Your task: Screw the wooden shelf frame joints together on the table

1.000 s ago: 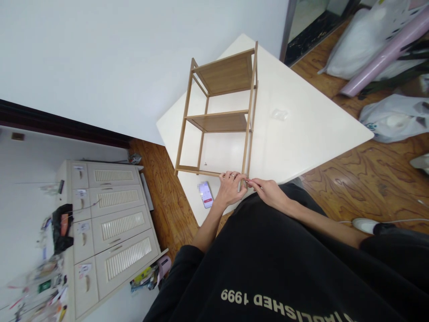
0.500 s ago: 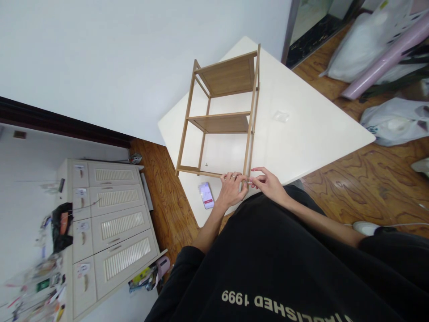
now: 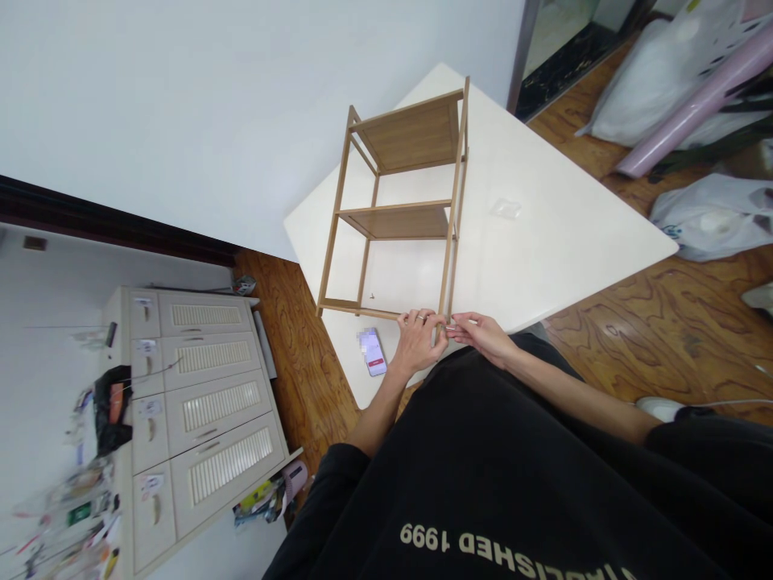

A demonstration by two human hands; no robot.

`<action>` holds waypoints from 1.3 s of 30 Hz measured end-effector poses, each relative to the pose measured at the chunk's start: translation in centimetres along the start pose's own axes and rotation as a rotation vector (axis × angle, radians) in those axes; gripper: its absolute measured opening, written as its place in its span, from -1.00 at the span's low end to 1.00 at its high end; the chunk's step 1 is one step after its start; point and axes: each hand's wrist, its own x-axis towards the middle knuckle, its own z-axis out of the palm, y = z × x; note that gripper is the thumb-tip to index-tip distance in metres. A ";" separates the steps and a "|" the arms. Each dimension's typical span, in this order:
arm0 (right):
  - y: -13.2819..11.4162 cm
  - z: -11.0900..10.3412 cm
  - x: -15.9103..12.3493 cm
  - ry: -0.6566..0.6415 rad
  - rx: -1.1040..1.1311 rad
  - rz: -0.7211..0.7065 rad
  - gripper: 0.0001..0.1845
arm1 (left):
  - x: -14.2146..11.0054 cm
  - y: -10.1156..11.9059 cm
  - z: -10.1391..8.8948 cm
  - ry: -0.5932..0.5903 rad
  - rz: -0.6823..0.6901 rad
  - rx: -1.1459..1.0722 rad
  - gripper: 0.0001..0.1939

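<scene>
Light-brown wooden rack with flat shelf panels (image 3: pixel 395 222) is resting on the white angular tabletop (image 3: pixel 561 234), its near end sitting close to the person's torso. Left hand (image 3: pixel 419 342) is grasping the rack's near corner, fingers curling over the bar. Right hand (image 3: pixel 486 338) is seemingly pinching a thin silvery metal piece (image 3: pixel 450 327) against that same corner; too small for telling what it is.

Risks, judging: metal piece could be slipping out or skewing, since only fingertips are holding it. Rack could be shifting or twisting if the left hand is loosening while the right is pushing. A dropped piece could be rolling off, the table edge lying near. Tiny dark item (image 3: pixel 372 296) is lying loose by the rack's near bar, so a bump could be losing it. White-screened phone (image 3: pixel 373 351) is lying near the left hand, risking a knock.

Versus half a second ago: right-hand fingers are sitting lower and closer together, no longer spreading upward; left hand and rack are staying about put.
</scene>
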 end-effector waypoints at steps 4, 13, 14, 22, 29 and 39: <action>0.9 -1.0 -0.6 -0.104 -0.253 -0.213 -0.61 | 0.0 0.0 0.0 0.023 0.009 -0.013 -0.81; 0.6 -2.2 -1.1 -0.145 -0.843 -0.412 -0.42 | 0.0 -0.2 0.3 -0.005 0.000 0.007 -0.79; 0.5 -2.1 -1.1 -0.168 -0.837 -0.403 -0.38 | -0.1 -0.2 0.3 -0.007 0.000 0.006 -0.79; -0.1 -0.1 -2.0 -0.287 -0.262 0.083 -0.44 | 0.0 -0.2 0.0 -0.059 -0.013 0.004 -0.76; -2.4 1.0 -2.2 -0.337 0.136 0.367 -0.68 | 0.0 -0.4 0.1 -0.053 0.001 -0.014 -0.74; -1.7 1.0 -3.2 -0.216 -0.493 -0.221 -0.53 | 0.0 -0.3 0.2 -0.053 -0.008 0.001 -0.75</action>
